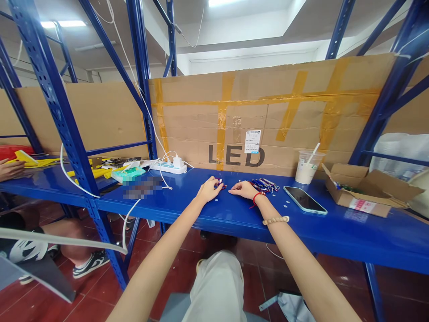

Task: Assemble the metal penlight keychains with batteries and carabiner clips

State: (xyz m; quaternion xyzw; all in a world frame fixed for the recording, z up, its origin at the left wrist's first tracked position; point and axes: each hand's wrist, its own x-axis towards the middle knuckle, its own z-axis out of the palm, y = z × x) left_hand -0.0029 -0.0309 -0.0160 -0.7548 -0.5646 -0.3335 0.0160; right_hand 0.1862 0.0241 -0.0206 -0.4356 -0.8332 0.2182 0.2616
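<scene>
My left hand [209,190] rests over the blue tabletop with its fingers curled and pressed together. At its fingertips is a small shiny dark blue and red piece [220,182], too small to name. A short way to the right, my right hand [244,189] is low on the table, its fingers drawn together and pointing left; whatever they hold is hidden. Just behind and beside that hand lies a loose pile of small, shiny, slim blue, red and silver pieces [265,184], partly covered by the hand.
Right of the pile lie a phone [304,200], a plastic cup with a straw [305,167] and an open cardboard box [360,190]. A power strip [169,167] and a teal packet [128,174] are at left. Cardboard [201,125] walls the back. Another person's hand [11,170] shows far left.
</scene>
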